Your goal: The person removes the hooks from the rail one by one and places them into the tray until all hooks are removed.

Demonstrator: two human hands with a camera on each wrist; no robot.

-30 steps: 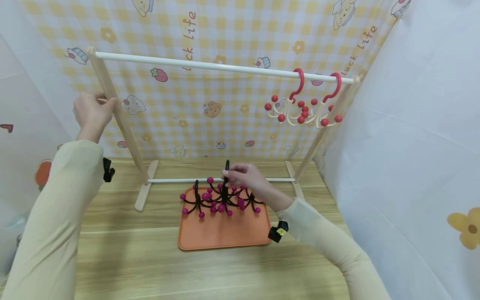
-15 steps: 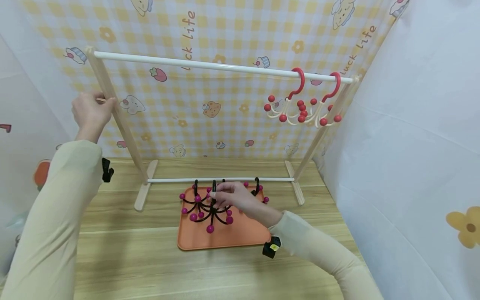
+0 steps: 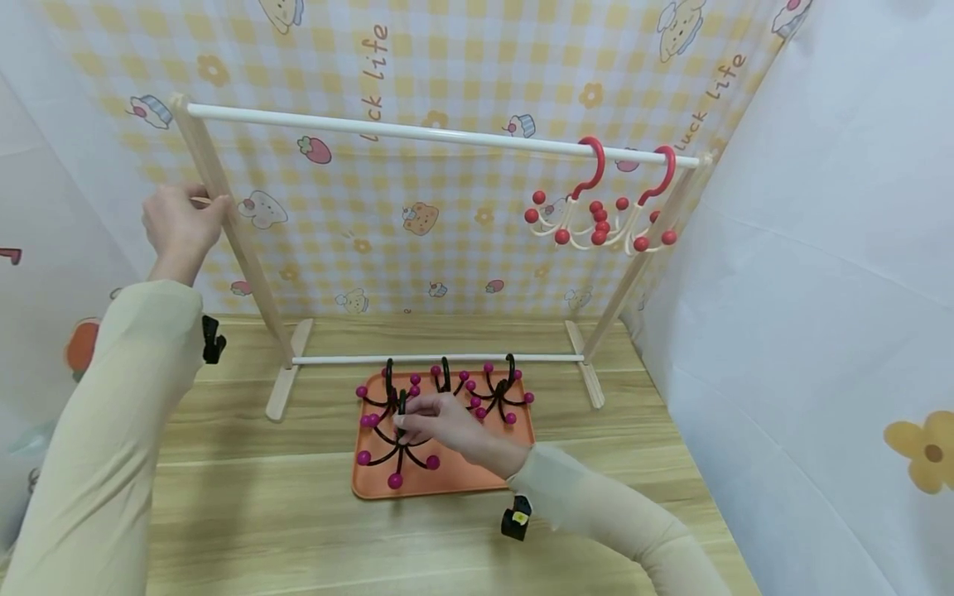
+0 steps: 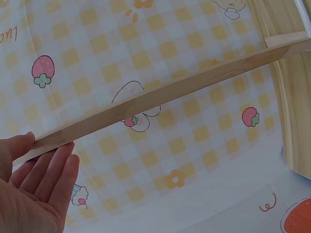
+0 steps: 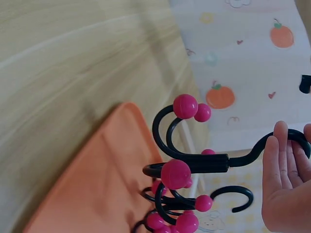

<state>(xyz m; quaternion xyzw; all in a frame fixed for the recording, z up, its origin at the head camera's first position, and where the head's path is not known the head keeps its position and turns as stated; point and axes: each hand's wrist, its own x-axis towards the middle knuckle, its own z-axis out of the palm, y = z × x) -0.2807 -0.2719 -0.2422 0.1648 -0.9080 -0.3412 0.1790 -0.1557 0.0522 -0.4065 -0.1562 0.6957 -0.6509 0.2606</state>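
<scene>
"head view, mostly: the right hand (image 3: pixel 447 426) is pinching the curved upper end of a black hanger (image 5: pixel 209 164) with pink balls, out over the front left of the orange tray (image 3: pixel 462 478)."

"is it off the tray?"

"can't tell from where i'm standing. it looks upright, and its arms crowd the left-hand hanger (image 3: pixel 391 400); whether they touch, i couldn't say."

"and the left hand (image 3: pixel 179 219)?"

"thumb and fingers gripping the left post (image 3: pixel 249 265), well apart from the tray. steadying it, i'd guess."

"so which step is this?"

"taking one hanger out of the bunch, i reckon. the back hanger (image 3: pixel 445 381) and the right-hand hanger (image 3: pixel 501 393) sit on the tray too, with no hand on them. two red-hooked hangers (image 3: pixel 599 170) hang from the white top bar (image 3: pixel 417 130), near its right end."

"what would the next move call for?"

"a straight rise, to my mind, so those splayed arms don't snag a neighbour and drag it along. keep the pinch firm and leave the open side of the hook free of the fingers."
</scene>
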